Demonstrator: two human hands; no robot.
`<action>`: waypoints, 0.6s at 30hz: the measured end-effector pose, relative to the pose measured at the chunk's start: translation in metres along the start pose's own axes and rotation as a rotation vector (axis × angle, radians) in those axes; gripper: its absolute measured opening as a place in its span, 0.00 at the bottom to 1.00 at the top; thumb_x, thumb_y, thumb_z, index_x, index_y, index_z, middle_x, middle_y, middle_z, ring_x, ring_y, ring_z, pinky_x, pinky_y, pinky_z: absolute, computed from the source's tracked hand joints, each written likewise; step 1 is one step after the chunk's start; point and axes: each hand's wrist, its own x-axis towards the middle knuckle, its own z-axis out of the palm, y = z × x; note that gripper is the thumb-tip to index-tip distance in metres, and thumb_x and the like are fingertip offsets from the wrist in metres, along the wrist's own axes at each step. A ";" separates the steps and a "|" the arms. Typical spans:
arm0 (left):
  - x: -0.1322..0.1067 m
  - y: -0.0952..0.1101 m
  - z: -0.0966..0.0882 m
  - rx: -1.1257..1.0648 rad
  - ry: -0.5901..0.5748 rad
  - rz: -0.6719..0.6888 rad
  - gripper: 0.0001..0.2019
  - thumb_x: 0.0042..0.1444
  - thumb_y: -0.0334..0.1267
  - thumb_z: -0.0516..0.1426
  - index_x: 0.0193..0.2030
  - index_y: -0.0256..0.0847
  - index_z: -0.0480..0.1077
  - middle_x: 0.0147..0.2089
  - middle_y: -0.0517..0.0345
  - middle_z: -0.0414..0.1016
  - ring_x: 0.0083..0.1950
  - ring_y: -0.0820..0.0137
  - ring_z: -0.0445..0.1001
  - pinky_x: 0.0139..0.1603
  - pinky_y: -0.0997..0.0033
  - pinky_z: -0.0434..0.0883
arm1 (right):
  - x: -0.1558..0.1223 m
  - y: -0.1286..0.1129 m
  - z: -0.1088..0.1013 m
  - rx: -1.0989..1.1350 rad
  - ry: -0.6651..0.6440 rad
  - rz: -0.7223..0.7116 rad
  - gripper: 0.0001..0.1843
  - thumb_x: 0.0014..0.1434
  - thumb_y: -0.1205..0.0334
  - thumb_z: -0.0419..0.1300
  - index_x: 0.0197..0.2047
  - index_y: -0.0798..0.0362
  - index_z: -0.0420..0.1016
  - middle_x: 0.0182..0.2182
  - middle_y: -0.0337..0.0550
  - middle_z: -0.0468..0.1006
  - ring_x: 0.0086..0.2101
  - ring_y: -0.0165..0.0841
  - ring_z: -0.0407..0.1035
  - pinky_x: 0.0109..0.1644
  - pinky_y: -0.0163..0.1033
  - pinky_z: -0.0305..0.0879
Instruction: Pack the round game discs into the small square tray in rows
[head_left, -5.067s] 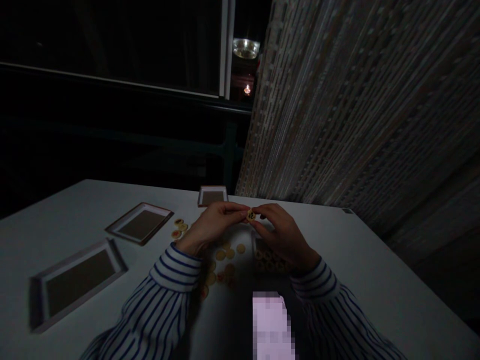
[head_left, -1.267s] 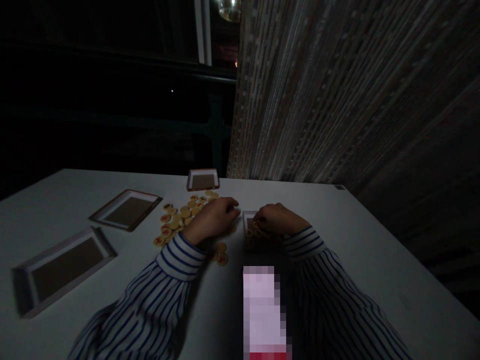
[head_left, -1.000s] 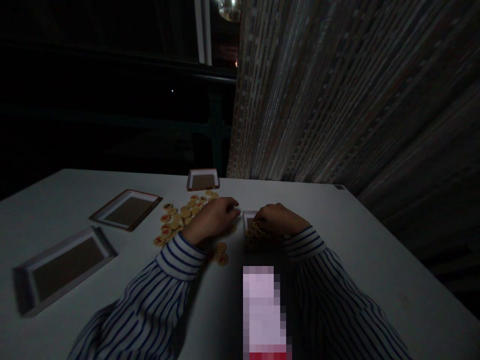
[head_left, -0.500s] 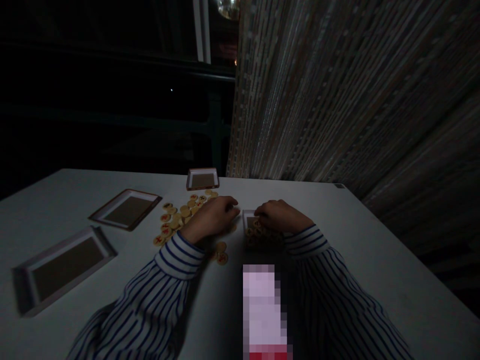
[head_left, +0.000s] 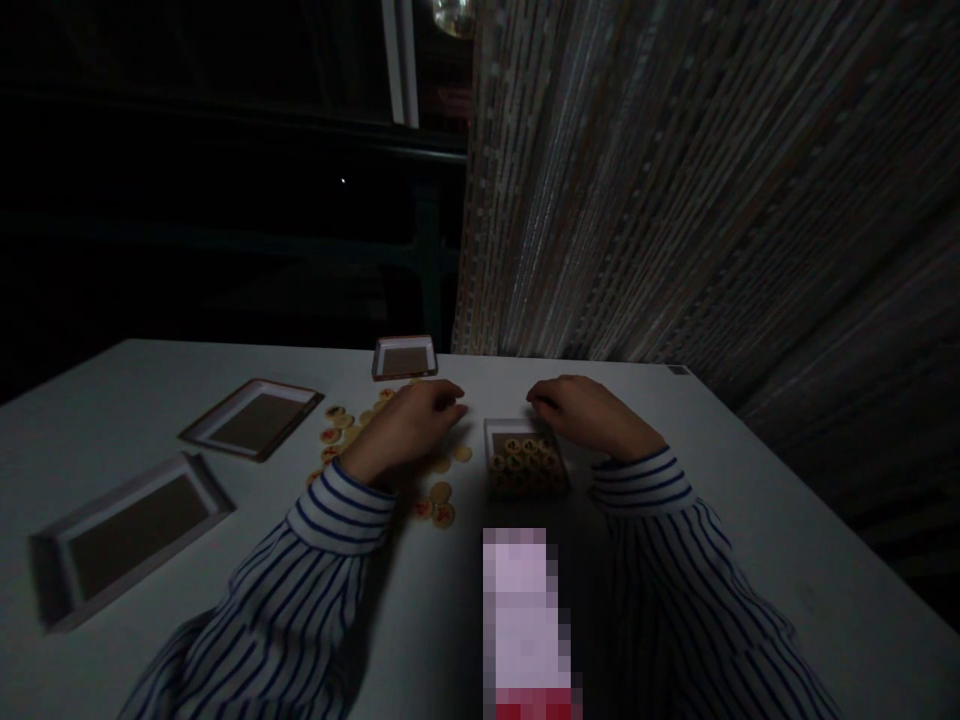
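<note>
A beige-grey string curtain [head_left: 637,180] hangs beyond the smooth white counter [head_left: 720,520], whose far right corner bears a small dark rectangular patch [head_left: 677,370]. Left of the curtain show a narrow white upright strip [head_left: 400,65] and, lower, a dark greenish post [head_left: 428,235].

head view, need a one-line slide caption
Left hand near loose round pieces, right hand beside an open tray of similar pieces, white table.

The round pieces [head_left: 441,492] look like smooth wood (the tabletop [head_left: 750,500] smooth and matt), the sleeves [head_left: 300,570] cloth.
</note>
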 end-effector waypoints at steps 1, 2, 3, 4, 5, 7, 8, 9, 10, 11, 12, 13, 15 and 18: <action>0.000 -0.001 -0.002 -0.006 0.008 -0.006 0.17 0.55 0.44 0.51 0.46 0.38 0.72 0.46 0.51 0.76 0.47 0.64 0.73 0.47 0.68 0.67 | 0.000 0.000 0.000 -0.002 0.004 -0.005 0.15 0.60 0.64 0.48 0.43 0.53 0.74 0.39 0.45 0.78 0.39 0.35 0.71 0.41 0.36 0.59; 0.000 -0.001 -0.004 -0.012 0.015 -0.018 0.17 0.55 0.44 0.51 0.46 0.38 0.72 0.46 0.51 0.76 0.47 0.64 0.73 0.47 0.68 0.67 | 0.000 -0.001 0.000 -0.003 0.006 -0.009 0.15 0.60 0.63 0.48 0.42 0.53 0.74 0.38 0.45 0.78 0.39 0.35 0.71 0.41 0.36 0.59; -0.001 -0.001 -0.006 -0.017 0.021 -0.033 0.18 0.54 0.43 0.51 0.47 0.38 0.72 0.47 0.51 0.76 0.48 0.64 0.72 0.48 0.68 0.67 | 0.000 -0.001 0.000 -0.003 0.005 -0.009 0.15 0.60 0.64 0.48 0.42 0.53 0.75 0.38 0.45 0.79 0.38 0.35 0.71 0.41 0.36 0.59; -0.001 0.000 -0.009 -0.024 0.025 -0.044 0.18 0.54 0.43 0.51 0.47 0.38 0.71 0.48 0.51 0.75 0.48 0.63 0.72 0.48 0.68 0.67 | 0.000 -0.001 0.000 -0.002 0.002 -0.010 0.15 0.60 0.64 0.48 0.42 0.53 0.75 0.38 0.45 0.79 0.38 0.35 0.71 0.40 0.36 0.59; -0.001 0.000 -0.011 -0.032 0.033 -0.053 0.18 0.54 0.43 0.51 0.48 0.38 0.71 0.48 0.51 0.75 0.48 0.63 0.72 0.48 0.68 0.68 | 0.000 -0.001 0.000 -0.001 0.000 -0.009 0.15 0.60 0.64 0.48 0.42 0.53 0.75 0.38 0.45 0.79 0.38 0.35 0.71 0.40 0.36 0.59; -0.002 0.000 -0.014 -0.048 0.052 -0.062 0.19 0.54 0.44 0.52 0.48 0.37 0.71 0.48 0.51 0.76 0.48 0.63 0.73 0.49 0.67 0.68 | 0.000 -0.002 -0.001 0.000 0.002 -0.006 0.15 0.60 0.64 0.48 0.42 0.53 0.75 0.38 0.45 0.78 0.39 0.35 0.71 0.40 0.36 0.59; -0.002 0.000 -0.016 -0.058 0.063 -0.060 0.19 0.54 0.44 0.52 0.48 0.37 0.71 0.47 0.50 0.76 0.47 0.63 0.73 0.49 0.67 0.68 | 0.000 -0.002 -0.001 0.000 0.005 -0.005 0.15 0.60 0.63 0.48 0.42 0.53 0.75 0.38 0.45 0.78 0.39 0.35 0.71 0.40 0.36 0.59; -0.003 -0.001 -0.017 -0.066 0.073 -0.058 0.19 0.53 0.45 0.52 0.47 0.37 0.72 0.47 0.50 0.76 0.47 0.63 0.73 0.49 0.66 0.68 | 0.000 -0.003 -0.002 -0.001 0.006 -0.006 0.15 0.60 0.63 0.48 0.42 0.53 0.75 0.38 0.45 0.78 0.39 0.35 0.71 0.41 0.36 0.59; -0.003 -0.001 -0.019 -0.076 0.081 -0.056 0.19 0.53 0.45 0.52 0.47 0.36 0.72 0.46 0.50 0.76 0.46 0.63 0.74 0.48 0.66 0.68 | 0.000 -0.004 -0.002 -0.004 0.008 -0.005 0.15 0.60 0.63 0.48 0.42 0.53 0.75 0.38 0.45 0.78 0.39 0.35 0.71 0.41 0.36 0.59; -0.003 -0.002 -0.020 -0.087 0.088 -0.052 0.19 0.53 0.46 0.52 0.46 0.36 0.72 0.46 0.50 0.76 0.45 0.63 0.74 0.48 0.66 0.68 | 0.000 -0.004 -0.003 -0.007 0.010 -0.004 0.16 0.61 0.62 0.47 0.42 0.53 0.75 0.38 0.45 0.78 0.39 0.35 0.71 0.41 0.36 0.59; -0.003 -0.003 -0.022 -0.100 0.097 -0.049 0.19 0.53 0.46 0.52 0.45 0.36 0.73 0.45 0.50 0.77 0.45 0.63 0.74 0.47 0.66 0.68 | 0.000 -0.005 -0.004 -0.009 0.011 -0.004 0.16 0.61 0.62 0.47 0.43 0.54 0.75 0.38 0.46 0.78 0.39 0.35 0.71 0.41 0.36 0.59; -0.003 -0.003 -0.023 -0.109 0.108 -0.045 0.18 0.52 0.46 0.53 0.44 0.36 0.73 0.44 0.51 0.77 0.44 0.63 0.74 0.46 0.66 0.68 | 0.000 -0.006 -0.004 -0.009 0.012 -0.003 0.16 0.61 0.62 0.47 0.43 0.54 0.75 0.38 0.46 0.78 0.39 0.35 0.71 0.41 0.36 0.59; -0.004 -0.003 -0.027 -0.110 0.135 -0.037 0.17 0.52 0.46 0.53 0.41 0.37 0.74 0.42 0.51 0.78 0.42 0.64 0.74 0.44 0.66 0.69 | 0.000 -0.008 -0.005 -0.008 0.015 -0.004 0.16 0.61 0.62 0.47 0.42 0.54 0.75 0.38 0.46 0.78 0.39 0.35 0.70 0.40 0.36 0.58; -0.006 -0.001 -0.032 -0.082 0.171 -0.032 0.16 0.52 0.45 0.53 0.39 0.37 0.74 0.39 0.53 0.78 0.40 0.64 0.74 0.43 0.67 0.69 | 0.000 -0.011 -0.006 -0.007 0.023 -0.019 0.15 0.61 0.62 0.47 0.41 0.54 0.75 0.37 0.45 0.78 0.38 0.35 0.70 0.39 0.36 0.58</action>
